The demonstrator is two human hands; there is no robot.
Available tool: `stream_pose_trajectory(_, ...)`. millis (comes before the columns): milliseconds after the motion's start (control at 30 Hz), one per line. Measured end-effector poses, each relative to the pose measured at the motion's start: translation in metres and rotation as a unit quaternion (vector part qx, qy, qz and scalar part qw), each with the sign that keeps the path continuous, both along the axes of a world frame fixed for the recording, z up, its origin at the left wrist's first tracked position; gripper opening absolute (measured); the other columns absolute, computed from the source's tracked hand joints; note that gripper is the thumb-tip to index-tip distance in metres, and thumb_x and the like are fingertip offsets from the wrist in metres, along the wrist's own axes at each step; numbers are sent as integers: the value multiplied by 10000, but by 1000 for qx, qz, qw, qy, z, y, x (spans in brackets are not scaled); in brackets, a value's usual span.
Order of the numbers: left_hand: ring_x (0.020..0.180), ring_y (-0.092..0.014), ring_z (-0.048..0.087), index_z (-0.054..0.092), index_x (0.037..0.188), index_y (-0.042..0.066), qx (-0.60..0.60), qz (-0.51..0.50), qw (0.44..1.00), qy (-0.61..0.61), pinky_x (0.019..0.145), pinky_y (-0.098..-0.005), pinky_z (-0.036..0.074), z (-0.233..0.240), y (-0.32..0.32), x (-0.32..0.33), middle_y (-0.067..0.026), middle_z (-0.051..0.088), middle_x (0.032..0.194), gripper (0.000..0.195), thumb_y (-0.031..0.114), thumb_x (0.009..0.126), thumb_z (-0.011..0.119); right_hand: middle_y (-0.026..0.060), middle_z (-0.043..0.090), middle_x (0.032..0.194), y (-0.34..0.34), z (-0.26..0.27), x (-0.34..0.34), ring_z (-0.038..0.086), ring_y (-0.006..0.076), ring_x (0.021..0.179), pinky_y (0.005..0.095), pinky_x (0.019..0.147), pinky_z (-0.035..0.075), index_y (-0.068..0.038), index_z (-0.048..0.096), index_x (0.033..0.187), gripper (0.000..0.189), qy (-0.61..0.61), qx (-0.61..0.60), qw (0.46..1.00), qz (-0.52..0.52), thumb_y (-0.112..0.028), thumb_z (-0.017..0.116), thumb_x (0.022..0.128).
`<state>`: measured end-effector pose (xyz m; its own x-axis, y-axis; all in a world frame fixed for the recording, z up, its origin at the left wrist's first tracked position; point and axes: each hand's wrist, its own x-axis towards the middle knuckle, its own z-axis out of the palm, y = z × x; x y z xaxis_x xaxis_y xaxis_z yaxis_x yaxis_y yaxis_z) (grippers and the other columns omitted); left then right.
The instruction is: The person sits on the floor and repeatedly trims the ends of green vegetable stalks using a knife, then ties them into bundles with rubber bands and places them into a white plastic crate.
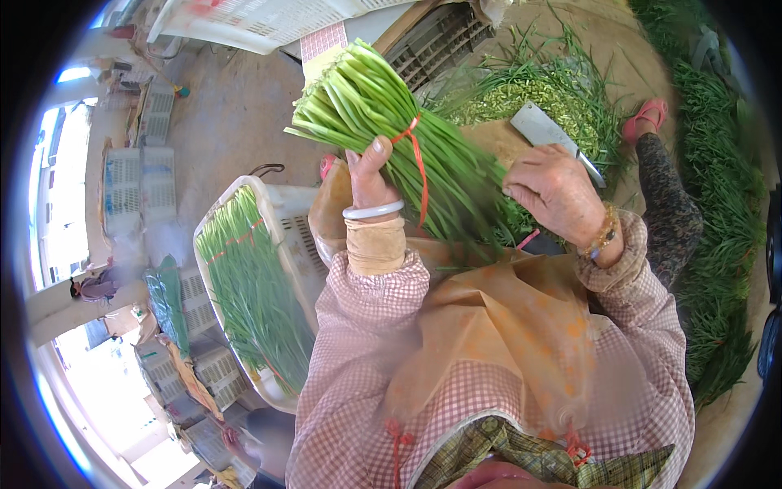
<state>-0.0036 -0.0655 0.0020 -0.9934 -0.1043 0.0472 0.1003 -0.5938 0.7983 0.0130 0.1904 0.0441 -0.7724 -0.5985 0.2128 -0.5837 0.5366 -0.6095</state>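
A thick bundle of long green leafy stalks, probably garlic chives [360, 104], lies slanted before me, its pale cut ends at the upper left. Red tape [416, 153] goes round it and one strand hangs down. My left hand [371, 174], with a white bangle at the wrist, holds the bundle from below, thumb against the stalks. At the leafy side is my right hand [553, 189], fingers bent and pinched together; whether they grip any leaves cannot be told. Just beyond it a cleaver [550, 134] rests on a brown board [498, 140].
Left of me, a white plastic crate [293, 269] holds tied green bundles. Cut stalk pieces [519, 91] are heaped beyond the cleaver. Greens [715, 244] lie in a long row at right. A white crate [244, 24] and a dark crate [440, 49] stand ahead.
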Motion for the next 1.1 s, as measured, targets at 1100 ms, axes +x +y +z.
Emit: stream_pose_trajectory(1100,1169,-317,602,491,1367,-45,-748,-155,622,-174,1007,-405,469,162,-144,170,-221,628,1233,784,247,726,834,74,549,1289,-105,-61,44,507,284,1171,490,996,357,-169,567,1110,310,192,-68,957,209,-261,547,815)
